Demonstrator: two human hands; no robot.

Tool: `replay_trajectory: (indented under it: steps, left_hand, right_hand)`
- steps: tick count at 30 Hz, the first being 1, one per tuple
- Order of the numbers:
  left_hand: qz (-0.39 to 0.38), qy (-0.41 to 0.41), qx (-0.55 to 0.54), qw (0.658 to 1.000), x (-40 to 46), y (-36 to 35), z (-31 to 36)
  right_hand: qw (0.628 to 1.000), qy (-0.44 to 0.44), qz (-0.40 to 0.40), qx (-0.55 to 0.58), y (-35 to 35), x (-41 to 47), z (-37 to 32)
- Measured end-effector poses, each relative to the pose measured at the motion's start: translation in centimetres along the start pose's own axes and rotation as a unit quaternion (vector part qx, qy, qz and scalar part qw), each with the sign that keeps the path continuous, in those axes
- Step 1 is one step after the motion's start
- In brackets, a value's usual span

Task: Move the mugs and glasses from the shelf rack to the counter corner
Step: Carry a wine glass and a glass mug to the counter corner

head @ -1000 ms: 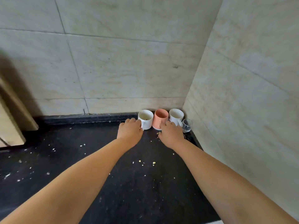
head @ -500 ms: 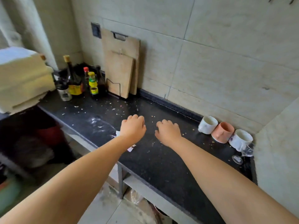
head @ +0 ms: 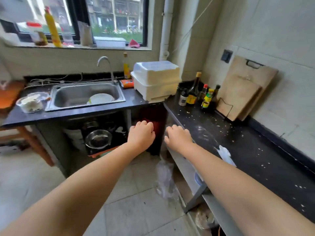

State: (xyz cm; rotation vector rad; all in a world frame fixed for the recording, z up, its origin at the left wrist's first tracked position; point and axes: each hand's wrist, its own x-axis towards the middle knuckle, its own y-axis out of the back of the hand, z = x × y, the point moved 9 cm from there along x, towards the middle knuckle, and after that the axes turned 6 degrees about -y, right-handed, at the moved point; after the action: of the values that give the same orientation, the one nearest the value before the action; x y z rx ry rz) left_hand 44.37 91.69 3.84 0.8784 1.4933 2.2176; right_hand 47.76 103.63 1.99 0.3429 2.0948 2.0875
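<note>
Both hands are out in front and hold nothing. The left hand (head: 141,134) hangs in the air with its fingers loosely curled, in front of the dark space under the counter. The right hand (head: 178,137) is the same, loose and bare, just beside the near edge of the black counter (head: 252,150).

No mugs or glasses can be seen from here, and the counter corner is out of the picture too. No open shelf rack shows either (the white covered box (head: 156,80) next to the sink (head: 87,96) could be one, but I cannot tell what is inside).

The step now looks like going for more cups. To do it well, find the rack first, then reach slowly. Take one cup in each hand, by the side or the handle. Watch the bottles (head: 198,95) and the cutting boards (head: 245,89) along the wall, so that nothing gets knocked.
</note>
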Motion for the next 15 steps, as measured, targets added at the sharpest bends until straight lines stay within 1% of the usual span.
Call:
replay_trajectory:
  steps: [4, 8, 11, 15]
  left_hand:
    - [0.020, 0.086, 0.043, 0.995, -5.7, 5.7, -11.7]
    - [0.041, 0.165, 0.071, 0.983, -12.0, 11.1, -21.8]
    - [0.063, 0.230, 0.095, 0.967, -16.6, 14.7, -28.3]
    - [0.075, 0.313, 0.103, 0.941, -21.1, 18.2, -35.3]
  right_hand:
    - [0.995, 0.097, 0.016, 0.022, 0.4, 0.2, -14.4]
    - [0.983, 0.182, 0.004, 0.037, 0.2, 0.0, -27.5]
    - [0.970, 0.240, 0.000, 0.037, 0.0, 0.0, -36.0]
    - [0.951, 0.303, 0.003, 0.056, -0.1, 0.1, -44.5]
